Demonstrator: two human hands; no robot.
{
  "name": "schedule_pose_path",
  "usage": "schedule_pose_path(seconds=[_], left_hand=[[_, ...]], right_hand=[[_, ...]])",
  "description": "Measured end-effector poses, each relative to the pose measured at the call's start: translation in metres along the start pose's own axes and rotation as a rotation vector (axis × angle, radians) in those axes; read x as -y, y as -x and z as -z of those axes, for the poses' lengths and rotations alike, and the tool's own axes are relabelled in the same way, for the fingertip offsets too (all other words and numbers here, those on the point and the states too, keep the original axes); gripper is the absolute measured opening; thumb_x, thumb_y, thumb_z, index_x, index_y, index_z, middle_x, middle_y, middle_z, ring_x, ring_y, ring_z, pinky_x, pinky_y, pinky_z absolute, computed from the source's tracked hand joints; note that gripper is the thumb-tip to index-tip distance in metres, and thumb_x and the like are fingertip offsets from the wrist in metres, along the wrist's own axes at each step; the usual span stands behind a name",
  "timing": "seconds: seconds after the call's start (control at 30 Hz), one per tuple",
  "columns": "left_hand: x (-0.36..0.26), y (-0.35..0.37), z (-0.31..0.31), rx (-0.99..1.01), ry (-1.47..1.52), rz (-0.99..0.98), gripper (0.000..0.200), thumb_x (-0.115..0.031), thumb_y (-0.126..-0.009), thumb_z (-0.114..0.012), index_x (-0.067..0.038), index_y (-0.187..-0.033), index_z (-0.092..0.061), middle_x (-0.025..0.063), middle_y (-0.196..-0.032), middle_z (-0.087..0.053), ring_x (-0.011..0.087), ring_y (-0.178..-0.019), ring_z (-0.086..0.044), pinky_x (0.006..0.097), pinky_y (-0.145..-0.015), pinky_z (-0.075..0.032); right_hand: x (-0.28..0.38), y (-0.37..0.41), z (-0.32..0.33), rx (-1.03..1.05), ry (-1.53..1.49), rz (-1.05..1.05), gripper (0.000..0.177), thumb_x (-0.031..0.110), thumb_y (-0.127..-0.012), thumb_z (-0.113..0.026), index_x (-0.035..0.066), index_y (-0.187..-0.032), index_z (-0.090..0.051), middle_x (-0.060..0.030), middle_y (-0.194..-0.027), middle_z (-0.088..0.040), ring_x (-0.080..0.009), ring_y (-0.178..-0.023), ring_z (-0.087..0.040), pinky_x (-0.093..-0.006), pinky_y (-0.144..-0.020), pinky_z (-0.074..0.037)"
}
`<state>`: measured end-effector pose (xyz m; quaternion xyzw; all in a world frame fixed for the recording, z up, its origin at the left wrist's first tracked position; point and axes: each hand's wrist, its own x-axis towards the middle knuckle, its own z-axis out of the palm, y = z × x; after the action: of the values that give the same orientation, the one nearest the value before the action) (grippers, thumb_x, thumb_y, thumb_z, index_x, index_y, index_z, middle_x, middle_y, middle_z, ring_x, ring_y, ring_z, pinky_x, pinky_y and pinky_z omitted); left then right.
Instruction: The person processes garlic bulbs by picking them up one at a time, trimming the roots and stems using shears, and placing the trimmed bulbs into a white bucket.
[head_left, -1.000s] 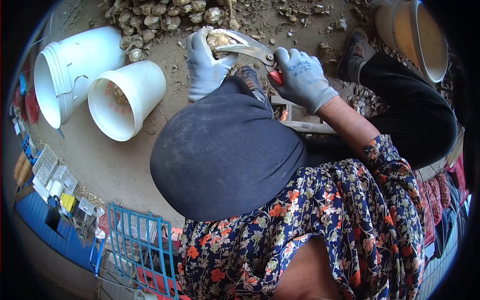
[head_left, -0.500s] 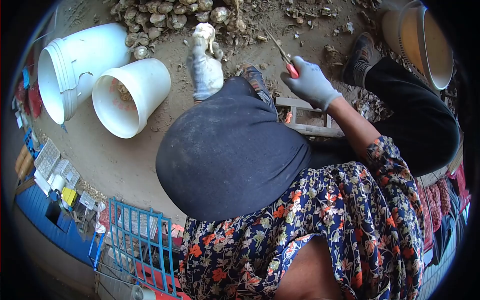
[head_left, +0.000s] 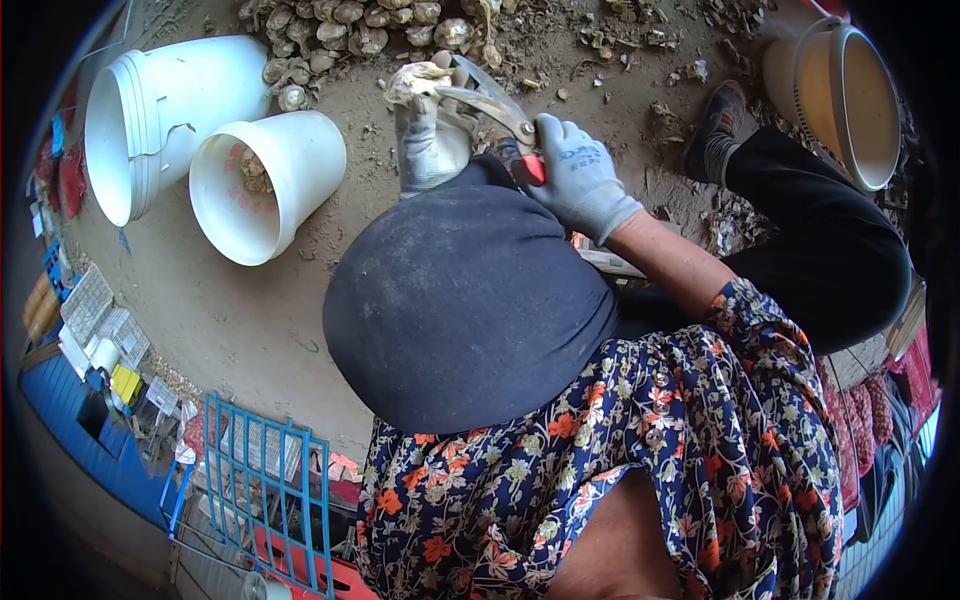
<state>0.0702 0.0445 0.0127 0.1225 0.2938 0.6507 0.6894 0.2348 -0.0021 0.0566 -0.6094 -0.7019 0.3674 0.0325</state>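
Note:
My left hand (head_left: 432,152), in a grey-white work glove, is closed around a pale garlic bulb (head_left: 414,82) held up above my knee. In my right hand (head_left: 582,182), gloved the same way, is a pair of pruning shears (head_left: 508,116) with red handle grips. The shears' blades are spread apart and reach across to the garlic, their tips right beside the bulb and the left fingers. Part of the handles is hidden by the right palm. Just beyond the hands lies a heap of unpeeled garlic bulbs (head_left: 345,28) on the dirt ground.
Two white buckets, a larger bucket (head_left: 190,95) and a smaller bucket (head_left: 305,180), lie tipped at the left; some garlic sits inside the smaller one. Another bucket (head_left: 815,85) stands at the far right. Dry husks litter the ground. A blue metal rack (head_left: 268,425) is at lower left.
My right hand has moved left, bringing the shears to the garlic, and their blades have opened. My left hand with the bulb has shifted slightly right.

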Motion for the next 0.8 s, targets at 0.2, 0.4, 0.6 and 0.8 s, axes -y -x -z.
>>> schedule_pose_path(seconds=[0.2, 0.4, 0.6, 0.8], left_hand=[[-0.024, 0.013, -0.01, -0.182, -0.09, -0.05, 0.033, -0.022, -0.084, -0.07, -0.009, -0.111, -0.056, 0.0071, -0.11, -0.06, 0.0187, -0.101, -0.058, 0.0348, -0.079, -0.053], [-0.157, 0.007, 0.015, -0.946, -1.211, -0.66, 0.042, -0.018, -0.085, -0.062, -0.003, -0.121, -0.047, 0.0164, -0.107, -0.057, 0.0247, -0.093, -0.059, 0.0399, -0.08, -0.051], [-0.089, -0.079, 0.019, -0.328, -2.065, -0.428, 0.042, -0.033, -0.083, -0.062, -0.006, -0.115, -0.056, 0.0197, -0.091, -0.062, 0.036, -0.087, -0.061, 0.0419, -0.082, -0.048], [-0.002, -0.15, 0.082, 0.281, -2.275, 0.277, 0.055, -0.041, -0.082, -0.065, -0.009, -0.124, -0.052, 0.0249, -0.11, -0.063, 0.0417, -0.107, -0.058, 0.0488, -0.088, -0.047]], right_hand=[[0.01, -0.017, -0.003, 0.172, -0.076, -0.017, 0.035, 0.035, -0.087, -0.055, 0.003, -0.1, -0.046, -0.0223, -0.09, -0.064, -0.0388, -0.085, -0.064, -0.0459, -0.075, -0.05], [-0.04, -0.002, -0.013, 0.169, -0.243, -0.263, 0.033, 0.032, -0.088, -0.053, 0.0, -0.094, -0.046, -0.0278, -0.083, -0.063, -0.0453, -0.081, -0.062, -0.0505, -0.076, -0.048], [-0.054, -0.006, -0.005, 0.225, -0.275, -0.382, 0.034, 0.031, -0.085, -0.054, -0.002, -0.092, -0.049, -0.0317, -0.085, -0.061, -0.0461, -0.089, -0.061, -0.0495, -0.078, -0.047], [-0.054, -0.01, -0.001, 0.306, -0.253, -0.419, 0.04, 0.033, -0.084, -0.056, -0.005, -0.097, -0.049, -0.0321, -0.091, -0.062, -0.0455, -0.094, -0.06, -0.0482, -0.084, -0.046]])
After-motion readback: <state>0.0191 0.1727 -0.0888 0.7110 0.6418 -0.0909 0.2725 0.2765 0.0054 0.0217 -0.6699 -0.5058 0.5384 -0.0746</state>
